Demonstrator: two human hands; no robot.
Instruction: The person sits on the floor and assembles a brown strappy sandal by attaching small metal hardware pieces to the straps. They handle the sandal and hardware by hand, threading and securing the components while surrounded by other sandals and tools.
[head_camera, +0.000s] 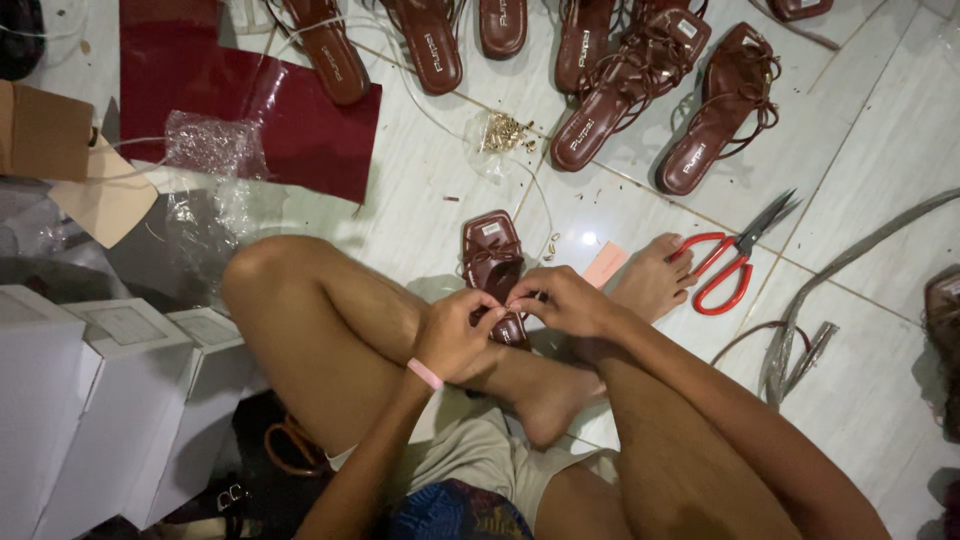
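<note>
Left hand (455, 335) and right hand (565, 300) meet over the crossed legs, fingertips pinched together on the strap end of a brown sandal (493, 262) that lies on the tiled floor (880, 150) just beyond the shins. Red-handled scissors (735, 260) lie beside the right foot; white boxes (90, 400) stand at left. Farther off, more sandals (640, 85) lie in a row, with a bag of gold beads (503, 132) and a dark red sheet (280, 110).

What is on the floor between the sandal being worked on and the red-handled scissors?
In the head view, between the brown sandal and the red-handled scissors lie a small pink card and the person's bare foot, toes almost at the handles.
</note>
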